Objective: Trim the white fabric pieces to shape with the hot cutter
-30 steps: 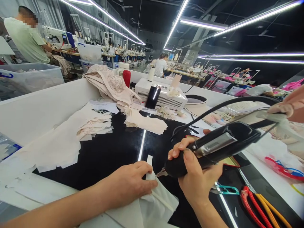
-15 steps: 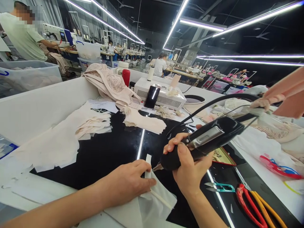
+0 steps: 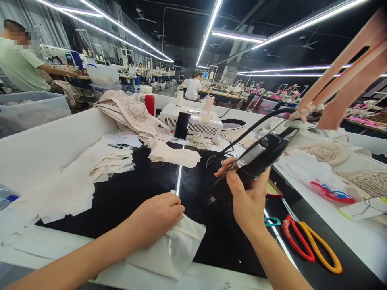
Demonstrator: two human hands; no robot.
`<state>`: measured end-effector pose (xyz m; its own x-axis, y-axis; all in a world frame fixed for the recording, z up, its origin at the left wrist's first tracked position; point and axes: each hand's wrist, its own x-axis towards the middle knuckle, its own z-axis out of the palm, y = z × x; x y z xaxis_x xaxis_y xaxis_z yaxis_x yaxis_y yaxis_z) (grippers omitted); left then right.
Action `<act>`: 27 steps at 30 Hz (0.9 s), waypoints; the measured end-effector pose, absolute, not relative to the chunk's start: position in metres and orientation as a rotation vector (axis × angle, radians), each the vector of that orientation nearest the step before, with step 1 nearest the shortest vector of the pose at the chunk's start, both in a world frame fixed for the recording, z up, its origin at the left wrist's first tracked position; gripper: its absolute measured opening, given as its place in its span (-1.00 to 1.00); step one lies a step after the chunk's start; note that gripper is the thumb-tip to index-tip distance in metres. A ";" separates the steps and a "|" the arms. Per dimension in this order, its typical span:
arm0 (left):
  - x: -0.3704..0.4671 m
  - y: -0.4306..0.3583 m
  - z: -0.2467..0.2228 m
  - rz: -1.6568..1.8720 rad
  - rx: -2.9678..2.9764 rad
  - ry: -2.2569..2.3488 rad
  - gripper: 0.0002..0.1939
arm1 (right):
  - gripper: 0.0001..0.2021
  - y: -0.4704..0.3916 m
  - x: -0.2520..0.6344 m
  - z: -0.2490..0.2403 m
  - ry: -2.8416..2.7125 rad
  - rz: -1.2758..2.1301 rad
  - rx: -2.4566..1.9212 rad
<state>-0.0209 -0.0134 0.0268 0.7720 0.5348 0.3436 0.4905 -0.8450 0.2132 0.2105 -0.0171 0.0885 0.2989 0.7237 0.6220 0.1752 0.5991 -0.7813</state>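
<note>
My left hand (image 3: 161, 215) is closed over a white fabric piece (image 3: 186, 249) near the front edge of the black tabletop. A narrow pale strip runs along this fabric, and its far end shows just past my fingers. In my right hand (image 3: 249, 197) is a black corded handheld tool (image 3: 263, 151) with a silver panel. Its lower end is dark and blurred, apart from the fabric and over the black surface. Pale pink elastic straps (image 3: 335, 88) tie up the tool's cord end. Teal thread snips (image 3: 272, 221) lie partly behind my right wrist.
Scissors (image 3: 320, 245) with red and orange handles lie at right. Stacked beige fabric pieces (image 3: 60, 181) spread on the left, and another stack (image 3: 175, 153) lies ahead. A phone (image 3: 182, 125) leans on a white vented box (image 3: 202, 121). Co-workers sit at machines beyond the white partition.
My right hand has drawn the tool up and away from the fabric, so its tip no longer meets it. My left fingers have closed together over the fabric. The view has shifted right.
</note>
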 end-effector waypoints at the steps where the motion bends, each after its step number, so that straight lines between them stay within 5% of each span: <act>1: -0.015 -0.015 0.026 0.608 2.829 0.822 -0.84 | -0.66 -0.018 0.214 0.088 -1.263 0.428 -0.944; 4: 0.003 -0.020 0.023 0.574 2.791 0.843 -0.94 | -0.57 -0.023 0.231 0.078 -1.380 0.405 -1.064; 8: 0.013 -0.023 0.022 0.510 2.771 0.888 -0.81 | -0.37 -0.037 0.285 0.052 -1.613 0.287 -1.233; 16: 0.007 -0.015 0.015 0.512 2.875 0.765 -0.79 | -0.66 -0.090 0.412 0.031 -1.983 -0.131 -1.657; 21: 0.004 -0.015 0.002 0.495 3.073 0.849 -0.64 | -0.62 -0.100 0.415 0.016 -2.125 -0.238 -1.745; 27: 0.000 -0.027 0.033 0.262 2.612 1.178 -0.82 | -0.67 -0.086 0.390 0.003 -2.226 -0.321 -1.762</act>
<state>0.0000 -0.0270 0.0334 0.6542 0.7543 0.0554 0.7067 -0.6357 0.3105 0.3896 -0.0861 0.0030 -0.2144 0.9101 0.3546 0.9732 0.2300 -0.0020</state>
